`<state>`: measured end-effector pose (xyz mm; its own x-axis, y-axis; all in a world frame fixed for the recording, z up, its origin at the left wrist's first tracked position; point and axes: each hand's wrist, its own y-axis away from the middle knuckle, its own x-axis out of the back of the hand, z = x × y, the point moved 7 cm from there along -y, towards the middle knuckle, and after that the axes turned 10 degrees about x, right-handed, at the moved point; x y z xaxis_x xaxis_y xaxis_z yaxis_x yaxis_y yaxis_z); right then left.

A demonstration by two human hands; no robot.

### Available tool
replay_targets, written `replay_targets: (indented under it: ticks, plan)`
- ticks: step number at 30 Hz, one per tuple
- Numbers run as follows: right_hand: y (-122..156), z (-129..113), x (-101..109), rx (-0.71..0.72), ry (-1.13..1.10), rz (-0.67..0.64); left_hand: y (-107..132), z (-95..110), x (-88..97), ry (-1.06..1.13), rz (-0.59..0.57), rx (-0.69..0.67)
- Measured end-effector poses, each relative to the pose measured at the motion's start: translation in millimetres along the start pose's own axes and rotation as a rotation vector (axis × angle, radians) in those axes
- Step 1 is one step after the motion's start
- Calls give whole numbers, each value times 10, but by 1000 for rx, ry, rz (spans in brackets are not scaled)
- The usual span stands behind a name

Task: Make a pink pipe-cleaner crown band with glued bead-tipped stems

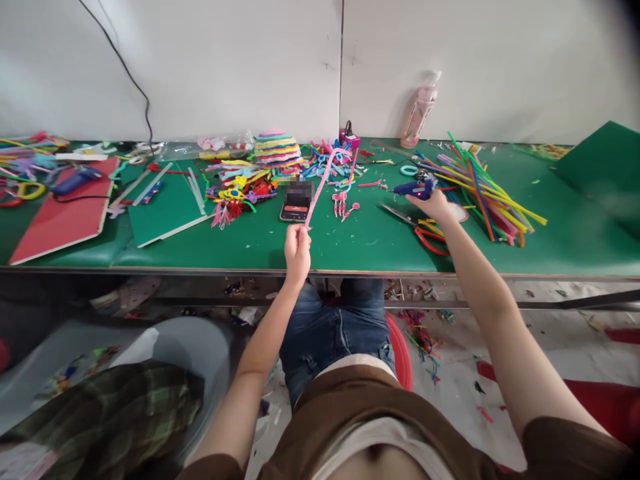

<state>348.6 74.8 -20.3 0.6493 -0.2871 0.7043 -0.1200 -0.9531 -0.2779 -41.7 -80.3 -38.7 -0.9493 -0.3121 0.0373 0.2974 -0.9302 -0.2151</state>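
Pink pipe cleaner (321, 181) in our left fingers, blue glue gun (416, 189) in our right.
We note the pink strip pinched at its near end by our left hand (298, 251), running forward from the fingertips past the right edge of a phone (296, 201). Our right hand (434, 205) grasps the glue gun above the green tabletop (357, 250) or on it; we cannot tell which. Small pink pieces (343, 197) lie between both hands' fingers; red-handled scissors (418, 231) lie just nearer us than the right fingers, a bundle of coloured pipe cleaners (493, 193) to their right.
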Motion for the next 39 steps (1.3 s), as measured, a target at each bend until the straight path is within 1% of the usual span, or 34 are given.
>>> replay_targets:
  ticks: [2,3,4,5,6,7,8,9,10,11,12,13,14,16,18,20,21,23,24,26,27,29,31,32,34,36,39]
  plan:
    - [-10,66,-65,22,69,-59,10,-9,11,112,2,37]
    - [24,55,-53,52,112,-47,13,-11,5,153,-11,52]
    - [83,20,-1,78,167,5,14,-9,-9,172,-31,59]
    - [167,-38,88,96,231,99,14,-8,-22,179,-50,64]
    - [274,-123,199,107,295,225,12,-10,-35,179,-66,70]
    - [401,-231,305,117,343,362,9,-17,-43,173,-74,78]
    - [523,-363,369,145,365,464,5,-26,-47,165,-77,86]
    - [613,-516,365,205,357,496,0,-36,-48,157,-77,92]
    - [662,-680,288,288,325,449,-4,-45,-46,152,-76,95]
    - [674,-848,140,383,283,327,-7,-51,-43,149,-75,94]
    - [671,-1010,-55,474,241,169,-9,-55,-37,146,-74,91]
    - [663,-1155,-261,552,212,17,-10,-60,-31,140,-74,88]
    - [646,-1278,-447,611,201,-97,-12,-66,-23,131,-74,89]
    - [569,-1455,-752,683,249,-242,-16,-85,-6,111,-68,98]
    - [464,-1556,-987,718,348,-358,-23,-105,4,100,-66,106]
    - [375,-1616,-1140,747,426,-474,-33,-121,1,99,-74,107]
    - [342,-1636,-1181,761,451,-525,-37,-127,-2,100,-79,104]
    - [300,-1655,-1183,777,468,-588,-43,-129,-4,100,-84,95]
    - [296,-1657,-1147,778,452,-595,-42,-123,0,97,-82,88]
    - [341,-1652,-1007,749,323,-554,-28,-89,11,58,-63,61]
    - [396,-1643,-910,707,197,-510,-12,-57,14,14,-48,36]
    - [574,-1587,-704,552,-145,-391,40,35,-2,-109,-17,-37]
    - [846,-1486,-567,330,-507,-270,116,135,-56,-221,3,-113]
    - [1007,-1453,-538,242,-634,-222,159,179,-91,-258,11,-141]
    - [1312,-1434,-523,135,-780,-125,247,253,-161,-312,37,-180]
    - [1542,-1446,-558,82,-872,-34,333,310,-225,-361,67,-208]
    - [1736,-1456,-708,17,-996,39,438,350,-302,-424,90,-245]
